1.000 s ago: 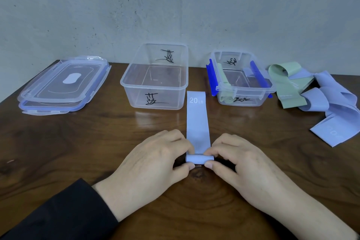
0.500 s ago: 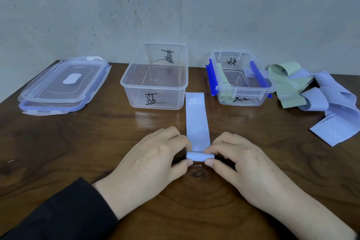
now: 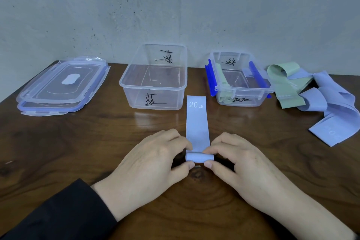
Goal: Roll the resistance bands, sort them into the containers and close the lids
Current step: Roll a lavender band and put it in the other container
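Flanking rolled band point(image 3: 198, 128), lids point(image 3: 62, 84), containers point(image 3: 153, 78), seemingly tangled loose bands point(image 3: 321, 99)

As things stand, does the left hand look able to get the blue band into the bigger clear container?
Probably yes. The left hand grips the blue band; the bigger container stands lidless just beyond, with only bare table between. The band is only partly rolled.

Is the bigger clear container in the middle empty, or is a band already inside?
Empty. Through the clear walls of the bigger container only its bare bottom shows; no band lies inside.
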Action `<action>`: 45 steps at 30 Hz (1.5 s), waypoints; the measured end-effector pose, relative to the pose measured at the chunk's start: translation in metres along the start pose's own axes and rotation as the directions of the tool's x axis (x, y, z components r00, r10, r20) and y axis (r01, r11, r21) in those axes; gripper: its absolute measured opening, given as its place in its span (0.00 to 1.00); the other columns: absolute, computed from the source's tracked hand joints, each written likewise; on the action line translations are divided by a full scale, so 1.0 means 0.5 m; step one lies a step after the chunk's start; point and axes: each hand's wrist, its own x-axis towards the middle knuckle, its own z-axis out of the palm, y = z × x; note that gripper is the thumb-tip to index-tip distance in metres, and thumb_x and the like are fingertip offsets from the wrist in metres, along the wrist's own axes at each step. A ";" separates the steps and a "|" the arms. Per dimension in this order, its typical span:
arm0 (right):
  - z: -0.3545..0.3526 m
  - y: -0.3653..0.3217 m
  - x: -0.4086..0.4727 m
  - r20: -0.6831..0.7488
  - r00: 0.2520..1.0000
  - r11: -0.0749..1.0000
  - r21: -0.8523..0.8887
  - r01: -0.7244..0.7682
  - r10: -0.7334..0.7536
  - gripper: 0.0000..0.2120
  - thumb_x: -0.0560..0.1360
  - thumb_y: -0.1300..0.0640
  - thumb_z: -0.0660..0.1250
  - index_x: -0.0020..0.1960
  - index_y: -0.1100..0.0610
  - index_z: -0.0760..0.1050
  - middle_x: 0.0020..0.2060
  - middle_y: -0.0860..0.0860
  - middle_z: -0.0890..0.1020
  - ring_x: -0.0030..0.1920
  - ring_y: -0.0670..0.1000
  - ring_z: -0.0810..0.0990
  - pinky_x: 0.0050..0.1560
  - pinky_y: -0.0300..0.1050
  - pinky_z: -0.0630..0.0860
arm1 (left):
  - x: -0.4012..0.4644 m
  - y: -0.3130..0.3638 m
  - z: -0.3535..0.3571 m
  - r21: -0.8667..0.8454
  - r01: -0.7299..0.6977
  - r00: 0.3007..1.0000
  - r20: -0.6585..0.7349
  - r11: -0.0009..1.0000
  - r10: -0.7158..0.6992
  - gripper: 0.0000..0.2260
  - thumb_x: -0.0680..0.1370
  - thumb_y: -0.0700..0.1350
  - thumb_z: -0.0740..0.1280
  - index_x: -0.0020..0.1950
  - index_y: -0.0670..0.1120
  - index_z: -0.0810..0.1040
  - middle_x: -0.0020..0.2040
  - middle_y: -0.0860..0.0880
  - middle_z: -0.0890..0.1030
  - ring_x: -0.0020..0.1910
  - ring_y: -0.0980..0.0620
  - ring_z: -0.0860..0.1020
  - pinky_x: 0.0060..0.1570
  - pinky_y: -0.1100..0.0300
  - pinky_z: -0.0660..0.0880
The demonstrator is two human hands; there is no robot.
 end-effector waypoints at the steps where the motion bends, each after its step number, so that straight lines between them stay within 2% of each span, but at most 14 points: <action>1: 0.000 0.001 0.000 0.005 1.000 1.000 -0.003 0.003 -0.003 0.08 0.78 0.45 0.65 0.55 0.43 0.79 0.49 0.36 0.75 0.53 0.43 0.75 0.52 0.39 0.73 | 0.000 0.001 -0.001 0.003 0.000 1.000 0.004 1.000 0.000 0.13 0.75 0.61 0.60 0.54 0.58 0.76 0.46 0.60 0.73 0.46 0.58 0.74 0.44 0.61 0.75; 4: -0.001 0.000 0.000 0.013 1.000 1.000 -0.008 -0.004 0.004 0.11 0.78 0.43 0.63 0.57 0.43 0.80 0.49 0.36 0.74 0.55 0.43 0.74 0.53 0.39 0.73 | 0.002 0.002 -0.003 0.020 -0.016 1.000 0.003 1.000 0.016 0.08 0.75 0.57 0.63 0.52 0.58 0.76 0.45 0.60 0.73 0.44 0.58 0.74 0.41 0.61 0.75; 8: -0.002 -0.003 0.000 0.001 1.000 1.000 0.001 -0.013 0.013 0.12 0.77 0.42 0.63 0.57 0.42 0.78 0.49 0.36 0.75 0.54 0.42 0.74 0.52 0.36 0.72 | 0.003 0.001 -0.003 0.016 -0.018 1.000 0.000 1.000 0.018 0.08 0.77 0.56 0.63 0.52 0.57 0.78 0.45 0.60 0.73 0.44 0.58 0.73 0.43 0.61 0.74; 12: -0.003 -0.006 0.001 0.013 1.000 1.000 -0.017 -0.018 0.018 0.07 0.75 0.44 0.67 0.52 0.40 0.75 0.48 0.35 0.74 0.53 0.41 0.72 0.49 0.33 0.69 | 0.002 0.001 -0.002 0.022 -0.026 1.000 0.000 0.999 0.026 0.09 0.78 0.56 0.62 0.54 0.57 0.79 0.45 0.60 0.73 0.44 0.58 0.73 0.43 0.61 0.74; 17: -0.006 -0.004 -0.002 0.015 1.000 1.000 -0.007 -0.011 0.011 0.05 0.77 0.44 0.65 0.51 0.41 0.76 0.48 0.36 0.75 0.53 0.43 0.73 0.50 0.38 0.72 | 0.000 0.000 0.000 0.023 -0.013 1.000 -0.004 1.000 0.013 0.12 0.74 0.60 0.62 0.54 0.58 0.78 0.44 0.62 0.72 0.43 0.60 0.73 0.41 0.66 0.72; 21: -0.004 -0.005 -0.001 0.011 1.000 1.000 -0.013 -0.008 0.008 0.07 0.77 0.44 0.64 0.52 0.42 0.78 0.48 0.37 0.75 0.53 0.44 0.74 0.51 0.39 0.73 | -0.001 -0.001 0.001 0.033 -0.016 1.000 -0.003 0.999 0.016 0.09 0.75 0.57 0.63 0.53 0.57 0.77 0.43 0.61 0.71 0.42 0.59 0.72 0.39 0.64 0.73; 27: -0.005 -0.004 0.000 0.020 0.999 1.000 0.001 -0.026 0.026 0.09 0.75 0.43 0.68 0.54 0.41 0.77 0.48 0.36 0.74 0.53 0.41 0.71 0.51 0.34 0.70 | 0.000 -0.002 0.001 0.012 -0.009 1.000 0.008 1.000 0.009 0.10 0.76 0.58 0.61 0.54 0.58 0.78 0.46 0.61 0.72 0.45 0.58 0.73 0.45 0.62 0.74; 31: -0.004 -0.004 0.000 0.029 1.000 1.000 -0.012 -0.011 0.012 0.07 0.76 0.43 0.65 0.53 0.41 0.77 0.48 0.36 0.74 0.53 0.44 0.73 0.51 0.37 0.72 | 0.001 -0.002 0.001 -0.004 0.004 1.000 0.016 1.000 -0.004 0.14 0.76 0.60 0.58 0.55 0.58 0.79 0.46 0.62 0.72 0.46 0.59 0.73 0.47 0.63 0.73; 37: -0.003 -0.003 0.001 0.023 1.000 1.000 -0.020 -0.009 0.009 0.10 0.78 0.43 0.62 0.55 0.43 0.79 0.49 0.37 0.75 0.53 0.43 0.74 0.52 0.40 0.74 | 0.001 0.000 0.001 0.004 0.009 1.000 0.013 1.000 -0.010 0.09 0.76 0.57 0.66 0.54 0.58 0.77 0.49 0.62 0.73 0.47 0.59 0.73 0.46 0.63 0.73; 42: -0.003 -0.003 0.000 0.023 0.999 1.000 -0.005 -0.028 0.028 0.09 0.75 0.43 0.67 0.55 0.39 0.74 0.47 0.36 0.74 0.53 0.40 0.71 0.49 0.32 0.68 | 0.001 -0.002 0.000 -0.010 0.012 1.000 0.010 1.000 -0.012 0.08 0.77 0.56 0.65 0.55 0.59 0.78 0.49 0.62 0.73 0.47 0.60 0.72 0.46 0.66 0.71; 45: -0.002 -0.003 0.000 0.024 1.000 1.000 -0.018 -0.015 0.015 0.06 0.76 0.43 0.65 0.52 0.40 0.74 0.47 0.37 0.74 0.53 0.42 0.71 0.49 0.35 0.70 | 0.000 -0.002 0.002 -0.009 0.014 1.000 0.008 1.000 -0.014 0.10 0.77 0.58 0.63 0.56 0.59 0.77 0.49 0.62 0.72 0.48 0.59 0.72 0.47 0.66 0.71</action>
